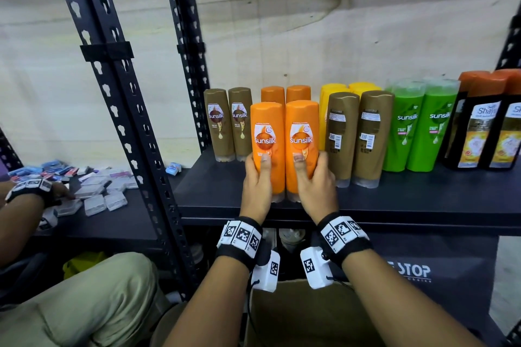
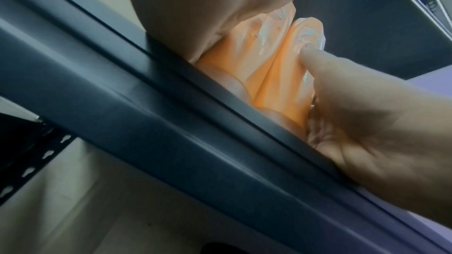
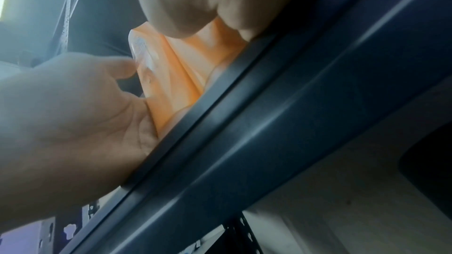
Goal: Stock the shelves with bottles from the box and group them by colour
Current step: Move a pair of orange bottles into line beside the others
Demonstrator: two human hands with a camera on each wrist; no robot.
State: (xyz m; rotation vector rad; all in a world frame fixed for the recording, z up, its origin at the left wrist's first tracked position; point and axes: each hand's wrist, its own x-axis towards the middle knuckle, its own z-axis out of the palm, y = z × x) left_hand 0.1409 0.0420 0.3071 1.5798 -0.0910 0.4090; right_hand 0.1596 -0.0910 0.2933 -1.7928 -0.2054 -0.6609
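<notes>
Front orange bottles: two stand cap-down, side by side and touching, at the front edge of the shelf (image 1: 394,200); the left orange bottle (image 1: 267,146) and the right orange bottle (image 1: 302,146) show their labels.
Left hand (image 1: 258,177): wrapped round the lower part of the left orange bottle, thumb on its front.
Right hand (image 1: 315,180): wrapped round the lower part of the right orange bottle, thumb on its front.
Back orange bottles (image 1: 284,94): two more at 12 o'clock, just behind the held pair.
Brown bottles, left (image 1: 228,124): two at 10 o'clock, labels forward.
Brown bottles, right (image 1: 356,135): two at 3 o'clock, just beside the right hand, back labels forward.
Yellow bottles (image 1: 349,89): behind the right brown pair.
Green bottles (image 1: 420,124): two further toward 3 o'clock.
Dark bottles (image 1: 485,121): orange caps, at the far 3 o'clock end.
Box (image 1: 310,318): cardboard, at 6 o'clock below the shelf.
Wrist views: both show the orange pair resting on the shelf lip.
</notes>
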